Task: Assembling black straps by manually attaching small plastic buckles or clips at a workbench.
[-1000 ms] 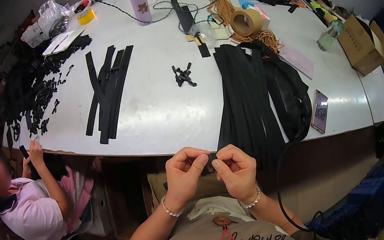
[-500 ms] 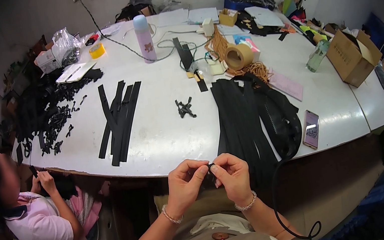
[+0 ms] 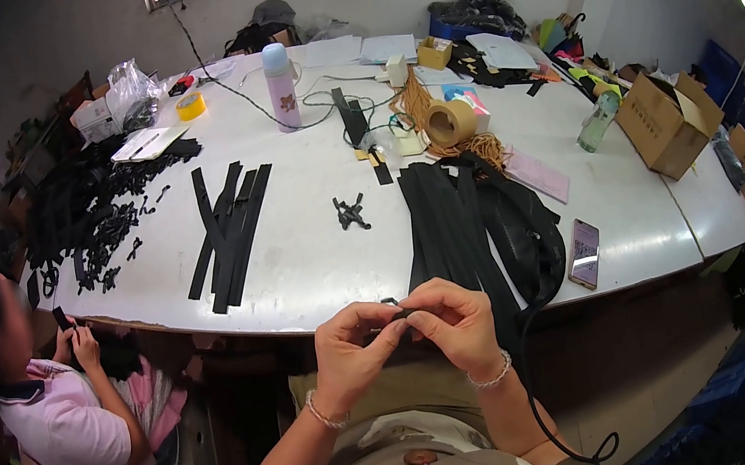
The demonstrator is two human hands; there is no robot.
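Above the near table edge, my left hand point(image 3: 357, 351) and my right hand point(image 3: 456, 329) meet, thumbs and forefingers pinching a small black piece point(image 3: 390, 303) between them. Fingers cover most of it, so its exact kind is hidden. Beyond my hands lies a little heap of small black parts point(image 3: 352, 213). Flat black strips point(image 3: 241, 240) lie crossed to the left of that heap. On the right, a bundle of long black strips point(image 3: 435, 222) hangs over the table edge, close to my right hand.
A black bag point(image 3: 532, 240) and a phone point(image 3: 584, 253) lie right of the bundle. Farther back are a tape roll point(image 3: 451, 124), a lilac bottle point(image 3: 283, 95) and a cardboard box point(image 3: 667, 124). At left, a co-worker point(image 3: 67, 412) sits beside a black pile point(image 3: 83, 207).
My view has tilted up, showing more of the window and lamp. My fingers have shifted on the small black piece, and the right hand has turned slightly over it.
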